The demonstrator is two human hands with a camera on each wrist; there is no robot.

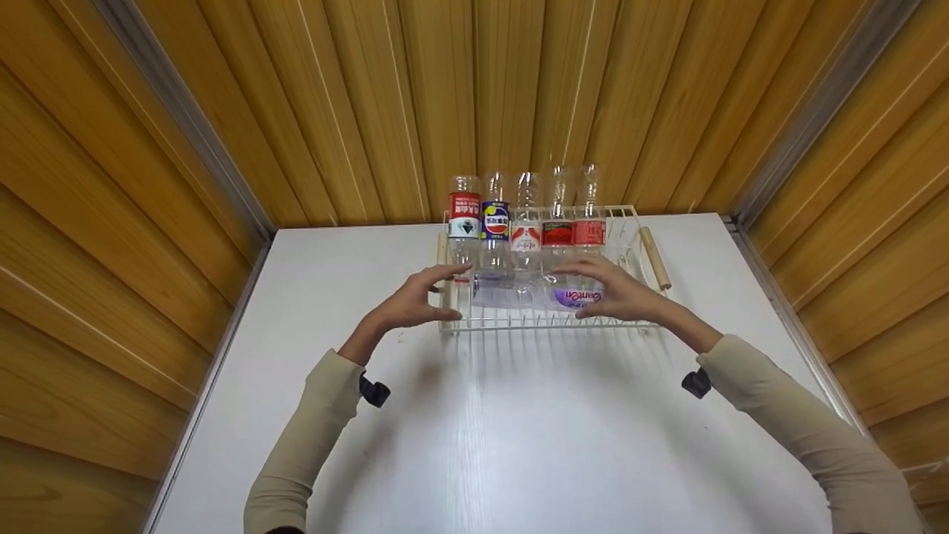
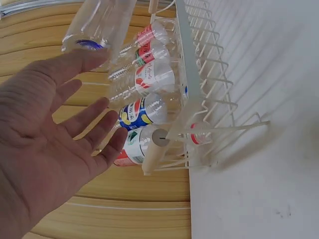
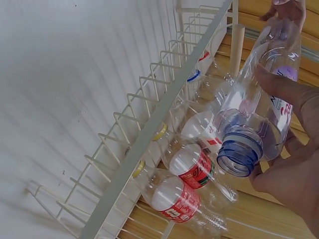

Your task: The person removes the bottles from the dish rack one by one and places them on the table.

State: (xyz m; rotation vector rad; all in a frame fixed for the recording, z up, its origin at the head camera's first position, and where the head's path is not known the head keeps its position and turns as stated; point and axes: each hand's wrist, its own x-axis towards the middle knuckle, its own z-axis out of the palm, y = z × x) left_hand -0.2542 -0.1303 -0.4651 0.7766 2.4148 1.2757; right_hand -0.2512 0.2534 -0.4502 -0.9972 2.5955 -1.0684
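My right hand holds a clear plastic bottle with a purple and white label and a blue neck ring. Its thumb lies along one side, the fingers behind. The bottle lies crosswise over the front of a white wire rack, its uncapped mouth toward the right. At the bottle's base, my left hand has its fingers spread, and the thumb overlaps the base in the left wrist view. Behind, several empty bottles stand neck-down in a row in the rack, with red, blue and white labels.
The rack has a wooden handle on its right and another on its left. It sits at the back of a white table. Wood-panelled walls rise behind the table and on both sides.
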